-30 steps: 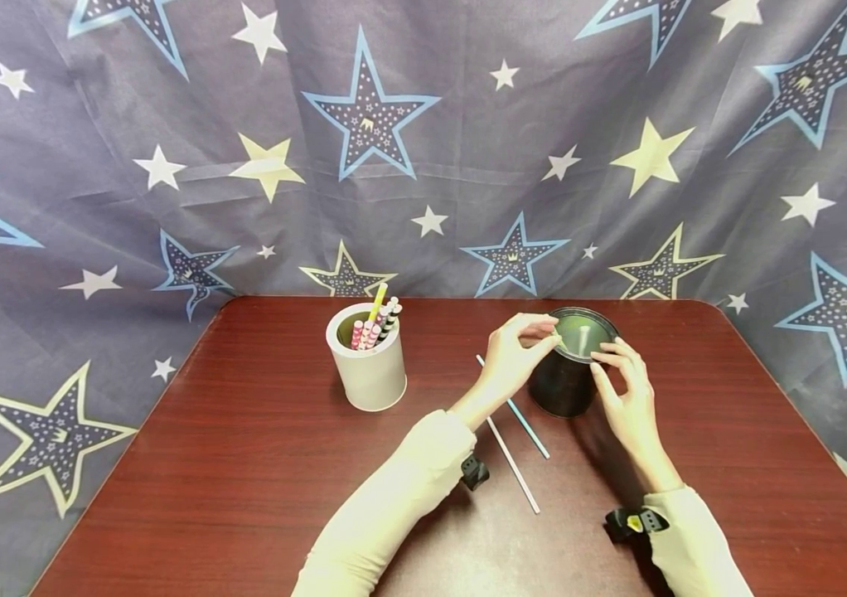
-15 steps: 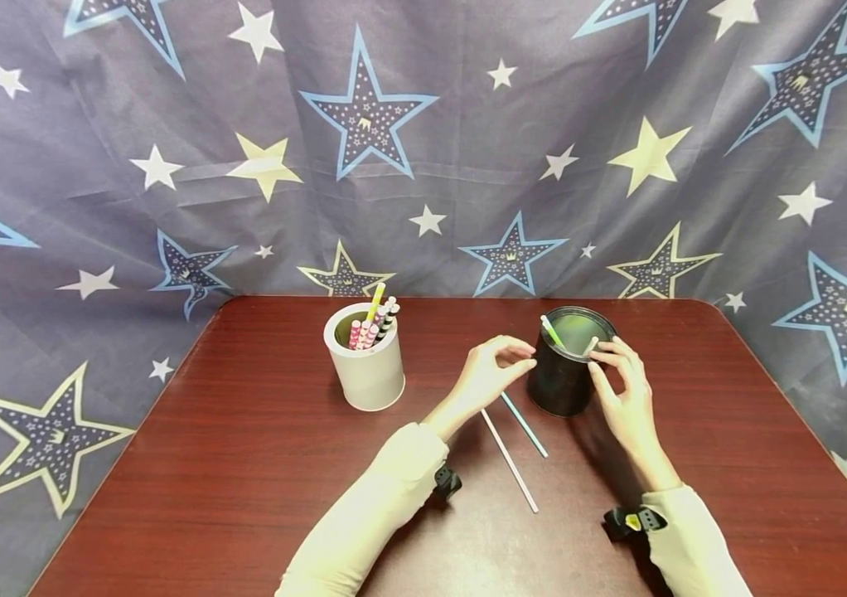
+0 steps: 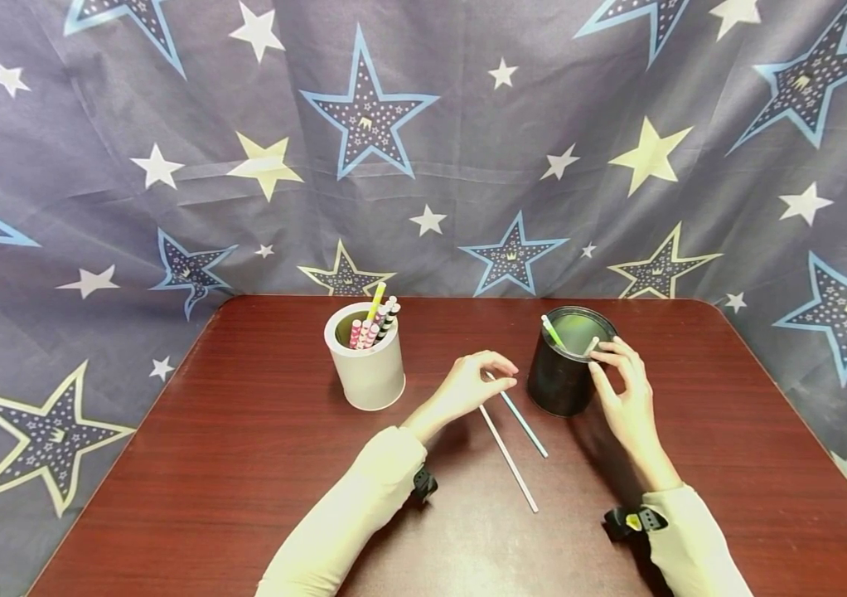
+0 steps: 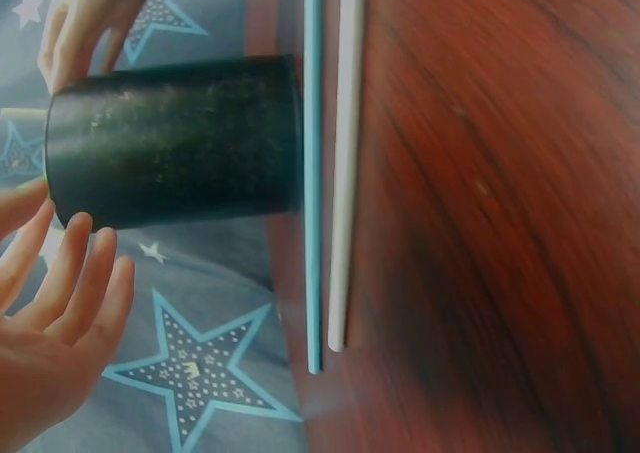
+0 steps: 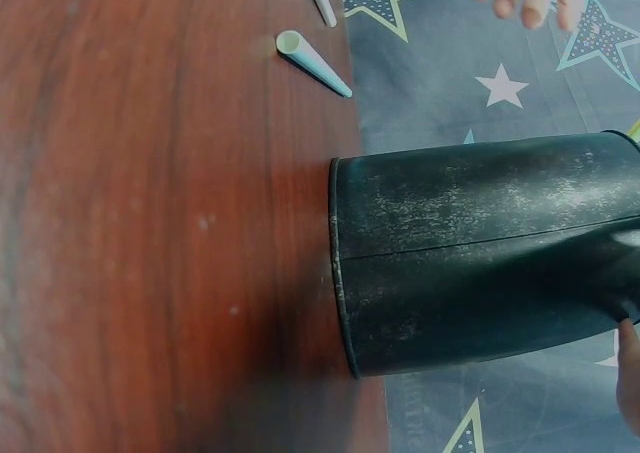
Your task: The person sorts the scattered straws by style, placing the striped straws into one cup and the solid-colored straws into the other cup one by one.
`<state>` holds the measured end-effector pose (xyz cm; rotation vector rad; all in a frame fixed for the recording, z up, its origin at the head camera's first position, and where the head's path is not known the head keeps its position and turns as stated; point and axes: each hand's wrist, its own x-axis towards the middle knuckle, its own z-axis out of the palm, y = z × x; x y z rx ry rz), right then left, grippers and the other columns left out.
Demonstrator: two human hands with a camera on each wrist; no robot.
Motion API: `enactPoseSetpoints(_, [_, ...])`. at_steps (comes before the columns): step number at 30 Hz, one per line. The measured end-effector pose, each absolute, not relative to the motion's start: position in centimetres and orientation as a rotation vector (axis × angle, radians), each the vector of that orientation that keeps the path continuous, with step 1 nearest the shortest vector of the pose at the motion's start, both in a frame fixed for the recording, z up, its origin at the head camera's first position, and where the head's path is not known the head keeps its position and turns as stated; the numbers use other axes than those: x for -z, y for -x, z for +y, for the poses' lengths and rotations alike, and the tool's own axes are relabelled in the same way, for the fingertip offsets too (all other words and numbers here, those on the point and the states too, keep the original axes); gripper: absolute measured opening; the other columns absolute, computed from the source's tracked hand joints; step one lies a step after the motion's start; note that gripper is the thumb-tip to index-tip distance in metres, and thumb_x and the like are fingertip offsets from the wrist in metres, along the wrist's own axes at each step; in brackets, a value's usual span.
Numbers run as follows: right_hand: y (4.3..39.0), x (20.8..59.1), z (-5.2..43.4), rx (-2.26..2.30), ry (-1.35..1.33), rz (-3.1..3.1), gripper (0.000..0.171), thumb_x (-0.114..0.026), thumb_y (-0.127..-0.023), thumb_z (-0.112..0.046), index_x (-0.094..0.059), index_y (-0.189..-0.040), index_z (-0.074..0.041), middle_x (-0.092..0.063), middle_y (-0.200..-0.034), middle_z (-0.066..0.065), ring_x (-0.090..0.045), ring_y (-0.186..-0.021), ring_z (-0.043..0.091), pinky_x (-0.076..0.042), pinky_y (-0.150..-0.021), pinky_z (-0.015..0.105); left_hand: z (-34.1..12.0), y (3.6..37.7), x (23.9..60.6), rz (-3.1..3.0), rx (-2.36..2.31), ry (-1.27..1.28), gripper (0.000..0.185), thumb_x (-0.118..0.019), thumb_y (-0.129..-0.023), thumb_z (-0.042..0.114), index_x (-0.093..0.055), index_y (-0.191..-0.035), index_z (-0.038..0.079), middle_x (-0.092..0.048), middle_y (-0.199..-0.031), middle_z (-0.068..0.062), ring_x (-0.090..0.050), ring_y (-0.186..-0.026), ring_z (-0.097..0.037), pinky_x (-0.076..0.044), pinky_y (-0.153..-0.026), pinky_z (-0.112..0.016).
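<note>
My left hand (image 3: 466,386) hovers left of the black can (image 3: 561,381), over the far ends of two straws, with nothing in its loosely curved fingers. One is a blue straw (image 3: 525,427); the other, a pale straw (image 3: 510,464), lies to its left on the table. A green straw (image 3: 553,332) leans inside the can, its tip above the left rim. A whitish straw tip (image 3: 592,347) shows at the rim near my right hand (image 3: 626,398). That hand holds the can's right side by the rim, fingers on top and thumb on the outer wall (image 5: 480,263).
A white can (image 3: 371,381) stands at the back left, holding several patterned straws (image 3: 373,323) in pink, black and yellow. The reddish-brown table (image 3: 244,464) ends at a grey star-printed cloth (image 3: 438,166) hung behind it.
My left hand has let go of the green straw, which now leans in the black can, and has drawn back left toward the straws on the table. The right hand stays at the rim.
</note>
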<state>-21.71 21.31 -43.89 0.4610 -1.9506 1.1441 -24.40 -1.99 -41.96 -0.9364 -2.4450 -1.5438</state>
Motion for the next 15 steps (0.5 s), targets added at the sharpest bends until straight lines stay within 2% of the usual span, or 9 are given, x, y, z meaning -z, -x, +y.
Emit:
enactPoseSetpoints(6, [21.8, 44.0, 21.4, -1.143, -0.452, -1.971, 0.021, -0.061, -0.075, 0.011, -0.062, -0.094, 0.004, -0.056, -0.105, 0.019, -0.041, -0.116, 0.034, -0.027, -0.102, 0.028, -2.8, 24.5, 42.4, -2.508, 1.462, 1.040, 0.014, -0.066, -0.077, 0.007, -0.065, -0.089, 0.002, -0.066, -0.086, -0.007, -0.059, -0.079, -0.013, -0.050, -0.069, -0.022])
enactPoseSetpoints(11, [21.4, 43.4, 21.0, -1.156, -0.445, -1.967, 0.023, -0.060, -0.072, 0.017, -0.061, -0.093, 0.007, -0.055, -0.103, 0.023, -0.041, -0.114, 0.038, -0.027, -0.102, 0.026, -3.2, 24.4, 42.8, -2.530, 1.488, 1.123, 0.015, -0.064, -0.077, 0.004, -0.063, -0.091, -0.003, -0.064, -0.090, -0.014, -0.061, -0.078, -0.022, -0.051, -0.072, -0.037])
enactPoseSetpoints(15, [20.5, 42.2, 20.2, -1.149, -0.443, -1.970, 0.022, -0.058, -0.072, 0.019, -0.060, -0.092, 0.010, -0.054, -0.101, 0.027, -0.040, -0.112, 0.042, -0.027, -0.102, 0.026, -3.4, 24.2, 43.0, -2.590, 1.419, 1.164, 0.015, -0.063, -0.078, 0.004, -0.063, -0.091, -0.002, -0.065, -0.090, -0.013, -0.061, -0.081, -0.020, -0.050, -0.075, -0.039])
